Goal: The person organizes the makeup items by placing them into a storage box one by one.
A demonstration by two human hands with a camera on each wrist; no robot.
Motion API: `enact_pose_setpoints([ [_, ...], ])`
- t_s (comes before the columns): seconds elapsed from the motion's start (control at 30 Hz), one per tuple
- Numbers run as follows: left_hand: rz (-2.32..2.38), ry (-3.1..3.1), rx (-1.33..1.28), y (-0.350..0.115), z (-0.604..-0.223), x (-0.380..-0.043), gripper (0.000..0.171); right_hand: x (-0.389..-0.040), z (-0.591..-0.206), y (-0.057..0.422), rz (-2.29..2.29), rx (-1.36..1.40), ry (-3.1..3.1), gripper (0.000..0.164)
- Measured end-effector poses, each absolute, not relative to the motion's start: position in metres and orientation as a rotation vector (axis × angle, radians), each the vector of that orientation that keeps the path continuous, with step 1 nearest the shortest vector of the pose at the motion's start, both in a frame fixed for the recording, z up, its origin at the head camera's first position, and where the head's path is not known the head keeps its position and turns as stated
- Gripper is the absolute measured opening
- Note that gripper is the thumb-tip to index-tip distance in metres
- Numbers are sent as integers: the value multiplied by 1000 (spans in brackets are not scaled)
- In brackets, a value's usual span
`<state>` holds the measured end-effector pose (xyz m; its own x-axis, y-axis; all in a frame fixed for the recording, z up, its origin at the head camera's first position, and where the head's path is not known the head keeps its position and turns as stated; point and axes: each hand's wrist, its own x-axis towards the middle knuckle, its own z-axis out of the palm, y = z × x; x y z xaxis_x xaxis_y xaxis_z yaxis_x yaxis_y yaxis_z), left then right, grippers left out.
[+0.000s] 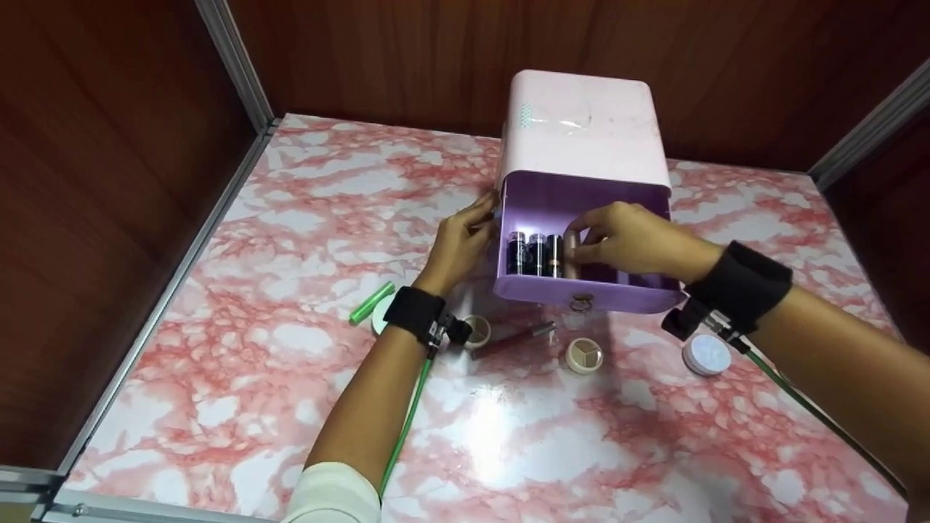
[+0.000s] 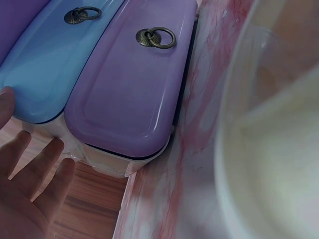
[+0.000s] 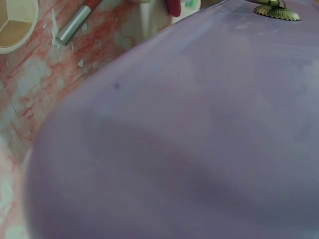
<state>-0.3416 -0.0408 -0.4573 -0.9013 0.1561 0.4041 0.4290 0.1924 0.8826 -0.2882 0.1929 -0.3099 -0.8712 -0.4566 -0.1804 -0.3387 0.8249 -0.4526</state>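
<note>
A small pale pink drawer box [image 1: 588,123] stands on the table, its top purple drawer [image 1: 538,290] pulled out. Three dark lipstick tubes [image 1: 537,254] stand in a row in the drawer's left part. Beside them my right hand [image 1: 628,236] reaches in and pinches a brownish lipstick tube [image 1: 571,254] between thumb and fingers. My left hand [image 1: 461,240] rests against the box's left side, fingers extended. In the left wrist view its fingers [image 2: 37,169] lie by the edge of a blue drawer [image 2: 55,55], with a closed purple drawer [image 2: 129,74] below. The right wrist view shows mostly the purple drawer front.
Before the box lie a dark red tube with a silver cap [image 1: 519,339], two round three-shade compacts, one nearer [image 1: 584,356] and one by the left wrist [image 1: 476,331], a green tube [image 1: 372,303] and a white round jar [image 1: 707,354]. Brown panels [image 1: 378,65] wall the table.
</note>
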Motion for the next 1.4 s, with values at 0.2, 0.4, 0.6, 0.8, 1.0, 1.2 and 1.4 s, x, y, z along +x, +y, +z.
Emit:
enact_pose_setpoints([
  [0.2,-1823,-2196,-571,-44,-459,-341,40,-288,-308,191,-623,-605,2677,40],
  [0.4,-1866,-2162,-534,-48,-463,-338,39,-286,-309,186,-585,-663,2652,49],
  [0.6,-1878,-2142,-546,-47,-461,-339,41,-284,-307,186,-563,-665,2669,49],
  [0.8,-1864,-2154,-538,-45,-460,-341,41,-285,-304,191,-573,-667,2685,52],
  [1.0,-1844,-2171,-567,-43,-460,-340,40,-282,-291,211,-757,-617,2710,45],
  [1.2,-1870,-2160,-598,-40,-459,-342,40,-282,-284,251,-1379,-587,2883,28],
  [1.4,-1883,-2166,-573,-42,-460,-342,40,-301,-314,286,-2675,-698,2383,25],
])
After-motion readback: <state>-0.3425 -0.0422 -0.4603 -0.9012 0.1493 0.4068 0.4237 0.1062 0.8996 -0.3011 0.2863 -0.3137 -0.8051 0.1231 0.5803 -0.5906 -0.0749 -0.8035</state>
